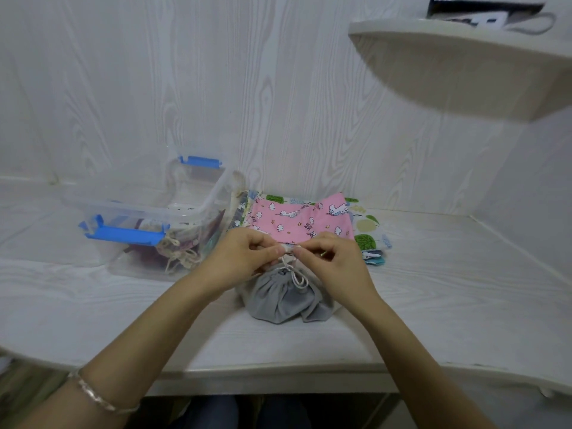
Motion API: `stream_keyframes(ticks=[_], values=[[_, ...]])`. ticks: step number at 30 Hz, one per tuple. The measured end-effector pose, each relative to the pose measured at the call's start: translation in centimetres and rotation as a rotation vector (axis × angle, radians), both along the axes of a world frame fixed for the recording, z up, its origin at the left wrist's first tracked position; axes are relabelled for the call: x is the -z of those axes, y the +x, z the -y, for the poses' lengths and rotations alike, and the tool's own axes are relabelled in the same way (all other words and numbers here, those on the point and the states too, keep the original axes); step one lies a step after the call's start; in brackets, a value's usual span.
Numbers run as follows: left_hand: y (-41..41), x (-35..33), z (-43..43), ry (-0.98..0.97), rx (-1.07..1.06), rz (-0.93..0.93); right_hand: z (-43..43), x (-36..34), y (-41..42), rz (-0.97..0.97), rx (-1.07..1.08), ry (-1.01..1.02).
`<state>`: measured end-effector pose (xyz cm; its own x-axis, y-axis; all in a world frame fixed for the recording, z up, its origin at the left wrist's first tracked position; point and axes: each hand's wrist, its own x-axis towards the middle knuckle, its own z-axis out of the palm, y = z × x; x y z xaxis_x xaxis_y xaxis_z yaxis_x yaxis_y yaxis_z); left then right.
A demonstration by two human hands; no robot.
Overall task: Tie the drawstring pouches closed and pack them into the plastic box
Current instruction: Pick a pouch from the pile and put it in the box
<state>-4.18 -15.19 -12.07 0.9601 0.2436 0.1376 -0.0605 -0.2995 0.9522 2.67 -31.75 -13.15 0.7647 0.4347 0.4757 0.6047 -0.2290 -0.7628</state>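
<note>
A: Largest first. White table (93,305). On our left stands the clear plastic box (206,202) with blue latches, open at the top, with pouches and loose cord ends heaped inside.

B: Agreed. Just right of the box, by the wall, lies a stack of flat pouches (297,218), pink unicorn print on top. We read those as not yet tied.

A: Nearer us, in front of that stack, the grey pouch (284,298) sits on the table with its mouth gathered into pleats. We judge the step in hand to be tying this one shut. Packing it comes after.

B: Hands next. Left hand (241,258) and right hand (334,261) meet just above the gathered mouth, backs up. The forearms come in from either side.

A: The drawstring (295,275), a white cord, runs from the mouth up into both hands. A small loop of it lies on the grey cloth.

B: Fingertips (277,250): each thumb and forefinger pinch the cord, tips nearly touching, other fingers curled under. Whether a knot has formed between them we cannot tell, because the fingers hide it.

A: Next move, as we judge it: draw the two ends apart to seat the knot while the mouth stays bunched. Then carry the pouch left into the box, clear of the cords piled at its near wall.
</note>
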Motion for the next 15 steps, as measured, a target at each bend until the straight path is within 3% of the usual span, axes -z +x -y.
stream_keyframes(ticks=[5, 9, 13, 15], values=[[-0.5, 0.7, -1.7, 0.238, -0.093, -0.012, 2.3, 0.3, 0.7, -0.075, 0.017, 0.019], [-0.7, 1.4, -1.5, 0.285, -0.092, -0.025, 2.8, 0.7, 0.7, -0.095, -0.01, -0.036], [-0.4, 1.7, -1.2, 0.301, -0.096, -0.03, 2.8, 0.4, -0.2, -0.335, -0.268, -0.224], [-0.5, 1.8, -0.9, 0.33, -0.114, -0.007, 2.0, 0.6, -0.6, -0.228, -0.278, -0.319]])
